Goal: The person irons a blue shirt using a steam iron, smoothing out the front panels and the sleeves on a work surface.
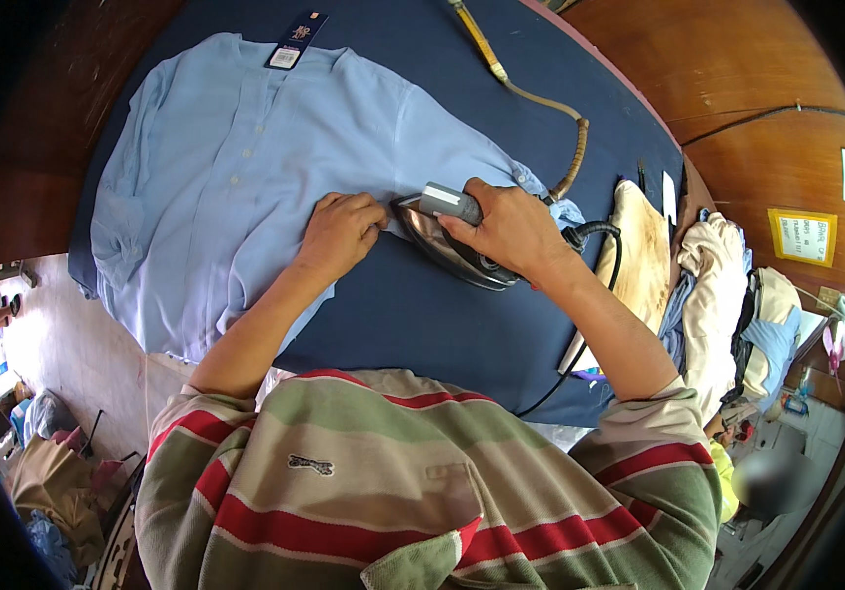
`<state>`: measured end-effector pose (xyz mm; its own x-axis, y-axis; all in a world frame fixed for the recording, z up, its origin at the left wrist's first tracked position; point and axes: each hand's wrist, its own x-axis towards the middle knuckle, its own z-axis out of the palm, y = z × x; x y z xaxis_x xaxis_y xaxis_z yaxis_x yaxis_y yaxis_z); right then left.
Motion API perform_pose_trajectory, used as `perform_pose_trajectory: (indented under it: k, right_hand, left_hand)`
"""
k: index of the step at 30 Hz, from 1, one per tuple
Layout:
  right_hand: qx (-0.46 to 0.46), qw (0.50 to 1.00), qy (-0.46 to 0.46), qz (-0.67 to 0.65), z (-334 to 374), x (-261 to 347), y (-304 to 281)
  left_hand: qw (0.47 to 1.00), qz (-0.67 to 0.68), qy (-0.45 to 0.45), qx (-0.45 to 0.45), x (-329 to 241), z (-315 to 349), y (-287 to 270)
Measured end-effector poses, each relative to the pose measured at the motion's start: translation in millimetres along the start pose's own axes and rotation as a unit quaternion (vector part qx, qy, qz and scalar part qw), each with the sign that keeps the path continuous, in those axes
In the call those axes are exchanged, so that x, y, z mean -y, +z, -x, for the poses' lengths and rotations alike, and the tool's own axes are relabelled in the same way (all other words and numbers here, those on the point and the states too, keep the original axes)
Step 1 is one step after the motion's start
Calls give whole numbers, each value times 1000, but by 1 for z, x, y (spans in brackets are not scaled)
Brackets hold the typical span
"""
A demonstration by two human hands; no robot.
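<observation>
A light-blue shirt with a buttoned front lies spread on a dark blue padded ironing table. A dark tag rests at its collar. My left hand is closed, its curled fingers pinching the shirt's edge near the underarm. In my right hand is the handle of a steam iron with a grey grip and shiny metal body. The iron's tip touches the cloth at the sleeve's lower edge, close to my left fingers. Beyond my right hand the sleeve's gathered cuff shows partly.
A brown-wrapped hose and a black cord run to the iron. A scorched cream pad and piled garments lie at the right. Wooden panels stand behind. Another person in yellow is at the lower right.
</observation>
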<state>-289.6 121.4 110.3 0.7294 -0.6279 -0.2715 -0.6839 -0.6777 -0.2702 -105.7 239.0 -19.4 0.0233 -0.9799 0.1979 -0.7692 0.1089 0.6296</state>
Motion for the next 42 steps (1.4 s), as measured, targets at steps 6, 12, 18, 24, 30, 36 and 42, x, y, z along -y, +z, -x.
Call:
perform_pose_trajectory:
  k: [6,12,18,24,30,36,42]
  right_hand:
    - [-48,993,88,-59,3,-13,-5]
    - [-102,936,167,-292,9,-47,7]
    - [-142,832,306,-440,-4,-68,-3]
    - [-147,894,213,-366,-31,-68,-1]
    - [-49,898,173,-402,-40,-49,-9]
    - [-82,911,188,-356,-33,-39,1]
    - [-84,911,195,-354,-40,-41,-7]
  left_hand:
    - [997,32,-10,68,-8,-25,-18]
    - [987,-142,75,9,24,-126,12]
    - [958,-266,0,106,35,-144,21]
    - [959,-270,15,87,35,-139,21]
    - [970,-235,61,14,52,-136,26]
    - [957,-107,249,100,-5,-55,-7]
    - [972,-43,214,90,6,-37,13]
